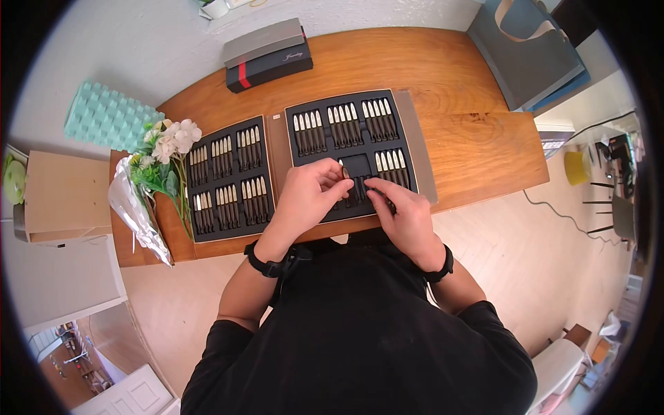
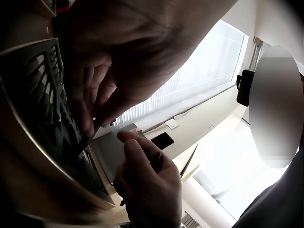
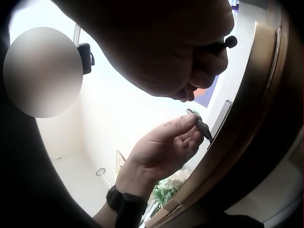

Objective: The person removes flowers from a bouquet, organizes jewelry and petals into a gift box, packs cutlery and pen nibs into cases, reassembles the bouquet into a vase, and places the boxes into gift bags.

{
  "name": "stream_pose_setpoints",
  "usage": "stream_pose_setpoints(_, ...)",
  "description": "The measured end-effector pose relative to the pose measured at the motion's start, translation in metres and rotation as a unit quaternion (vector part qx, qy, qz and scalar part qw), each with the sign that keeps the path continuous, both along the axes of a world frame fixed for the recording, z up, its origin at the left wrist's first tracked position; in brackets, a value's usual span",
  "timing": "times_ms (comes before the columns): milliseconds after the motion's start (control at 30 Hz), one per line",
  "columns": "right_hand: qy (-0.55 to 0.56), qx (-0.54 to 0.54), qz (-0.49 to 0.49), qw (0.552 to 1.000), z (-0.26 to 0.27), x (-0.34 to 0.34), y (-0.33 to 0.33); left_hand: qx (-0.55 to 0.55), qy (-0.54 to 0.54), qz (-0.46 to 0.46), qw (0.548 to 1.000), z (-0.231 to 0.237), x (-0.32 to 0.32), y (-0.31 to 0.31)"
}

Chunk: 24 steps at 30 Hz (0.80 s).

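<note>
In the head view my left hand (image 1: 315, 194) pinches a slim dark-handled piece with a pale pointed tip, upright over the front middle of the black case (image 1: 297, 155). From the right wrist view this dark-handled piece (image 3: 204, 127) slants between thumb and fingers. My right hand (image 1: 404, 216) hovers over the case's front right, thumb and index close together. A black round-ended piece (image 3: 231, 42) sticks out of its curled fingers; the rest is hidden in the palm. Similar pieces (image 1: 344, 124) lie in groups in the case slots, and a recess (image 1: 355, 164) beside the left fingertips shows bare.
White flowers (image 1: 176, 138) in foil wrap lie against the case's left side. Behind stand a dark box with a red ribbon (image 1: 271, 67) and a mint bumpy block (image 1: 111, 114). A blue-grey paper bag (image 1: 529, 59) occupies the wooden table's (image 1: 477, 152) far right corner.
</note>
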State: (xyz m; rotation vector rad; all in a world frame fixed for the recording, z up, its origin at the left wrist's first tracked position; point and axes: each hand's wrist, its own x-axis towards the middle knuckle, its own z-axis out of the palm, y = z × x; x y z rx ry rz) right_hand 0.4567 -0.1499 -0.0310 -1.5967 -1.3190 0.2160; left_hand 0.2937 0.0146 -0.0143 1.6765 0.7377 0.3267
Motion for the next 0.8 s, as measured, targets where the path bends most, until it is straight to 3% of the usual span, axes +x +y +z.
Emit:
stream_pose_setpoints(167,-0.054,-0.034,0.040,0.997,-0.005,0.005,-0.005,0.011,0.037,-0.014,0.999,-0.001,0.006,-0.001)
stream_pose_setpoints(233,-0.122,-0.075,0.085,0.986,-0.006,0.007,-0.005,0.034,0.059,-0.014,0.998,0.001,0.008,0.000)
stream_pose_setpoints(300,-0.145,-0.091,0.092,0.981,-0.003,0.006,-0.005,0.193,0.078,-0.031,0.978,0.000,0.009,0.003)
stream_pose_setpoints(500,-0.197,-0.122,0.104,0.967,-0.003,0.005,-0.005,0.312,0.083,-0.011,0.946,-0.013,0.008,0.000)
stream_pose_setpoints(800,-0.214,-0.142,0.109,0.960,-0.001,0.004,-0.002,0.389,0.068,0.012,0.918,-0.014,0.007,-0.011)
